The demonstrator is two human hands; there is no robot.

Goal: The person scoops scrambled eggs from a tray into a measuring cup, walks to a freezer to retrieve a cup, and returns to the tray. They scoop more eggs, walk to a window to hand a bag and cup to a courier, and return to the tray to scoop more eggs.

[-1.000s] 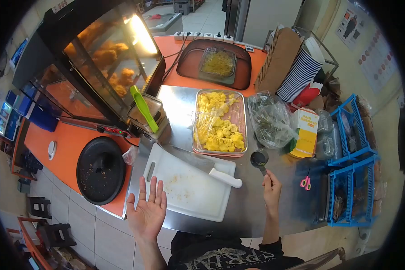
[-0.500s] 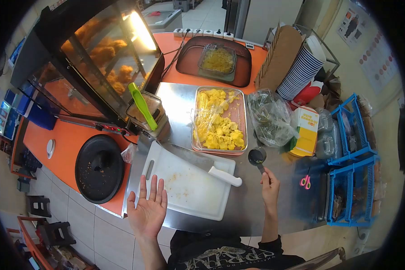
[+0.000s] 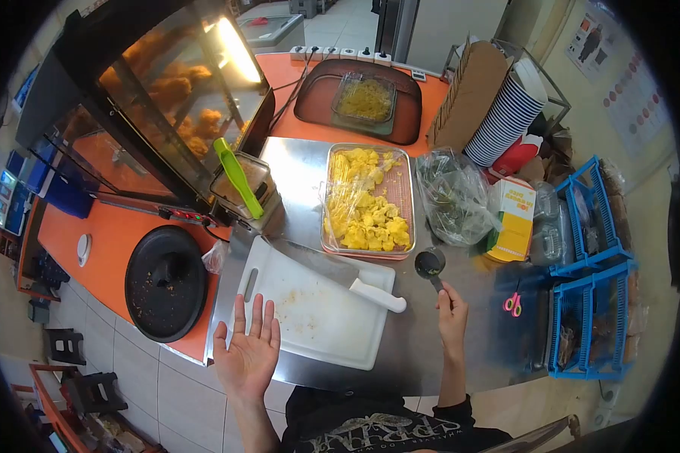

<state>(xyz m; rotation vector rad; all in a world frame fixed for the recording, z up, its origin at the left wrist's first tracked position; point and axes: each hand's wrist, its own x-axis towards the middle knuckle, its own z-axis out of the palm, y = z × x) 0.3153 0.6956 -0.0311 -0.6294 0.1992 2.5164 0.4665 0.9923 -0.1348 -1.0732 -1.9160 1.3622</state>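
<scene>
My right hand (image 3: 452, 308) is closed round the handle of a black measuring scoop (image 3: 430, 263), held over the steel counter with its bowl facing up. Palm up and fingers stretched, my left hand (image 3: 249, 347) holds nothing and is near the lower left edge of a white cutting board (image 3: 325, 321). A knife with a white handle (image 3: 378, 295) lies across the board, its blade toward the upper left. Brown crumbs dot the board. Beyond it stands a tray (image 3: 404, 189) of yellow scrambled-egg-like food, partly covered by clear film.
A lit glass warmer (image 3: 181, 98) with fried food stands at left, near a container with green tongs (image 3: 238, 179) and a black round lid (image 3: 168, 283). At right are a plastic bag of greens (image 3: 455, 200), stacked paper cups (image 3: 506, 113), pink scissors (image 3: 513, 305) and blue baskets (image 3: 593, 325).
My right hand and the scoop have shifted very slightly to the left. My left hand stays open in nearly the same spot.
</scene>
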